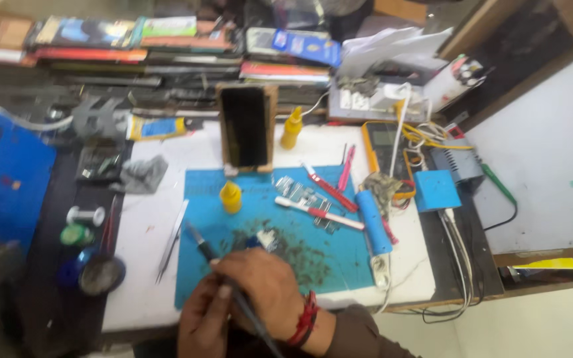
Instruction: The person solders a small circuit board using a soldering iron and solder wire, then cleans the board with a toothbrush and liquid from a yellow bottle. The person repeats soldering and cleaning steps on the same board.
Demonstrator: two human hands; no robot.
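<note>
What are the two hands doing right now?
Left hand: closed around the dark pen-like tool.
Right hand: rests over the left on the blue mat; its grip cannot be told.

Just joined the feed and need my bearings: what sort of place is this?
Probably a small electronics repair bench: a multimeter, tweezers and a phone propped upright behind a blue work mat.

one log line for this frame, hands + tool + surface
left hand: touching tool shaft | right hand: gripping dark pen-like tool | tip over blue mat | yellow bottle beside
</note>
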